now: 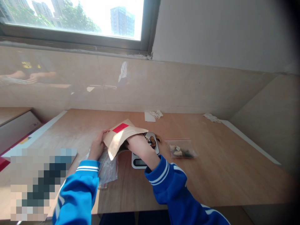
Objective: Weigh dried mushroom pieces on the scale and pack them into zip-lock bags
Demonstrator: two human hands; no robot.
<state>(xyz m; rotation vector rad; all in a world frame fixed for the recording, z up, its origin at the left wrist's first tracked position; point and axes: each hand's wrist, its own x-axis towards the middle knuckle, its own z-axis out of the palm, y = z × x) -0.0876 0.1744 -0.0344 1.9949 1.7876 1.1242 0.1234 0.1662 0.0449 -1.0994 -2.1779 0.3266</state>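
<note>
A brown kraft paper bag (122, 131) with a red label lies tilted above the table, its mouth towards the right. My left hand (97, 146) grips the bag's left end. Through the mouth reaches my right hand (134, 144); its fingers are hidden inside. Under my right forearm stands a small white scale (136, 164) with a dark display, partly covered. Brown, dried-looking pieces (152, 141) sit on the scale, and some lie at its far right edge. Clear zip bags (108, 172) lie beneath the paper bag, near my left wrist.
To the right of the scale is a clear zip bag (181, 150) holding dark and pale pieces. Crumpled tissue (157, 114) and a white paper (149, 117) lie at the back by the tiled wall, more tissue (211, 117) farther right. A blurred-out patch covers something at the lower left.
</note>
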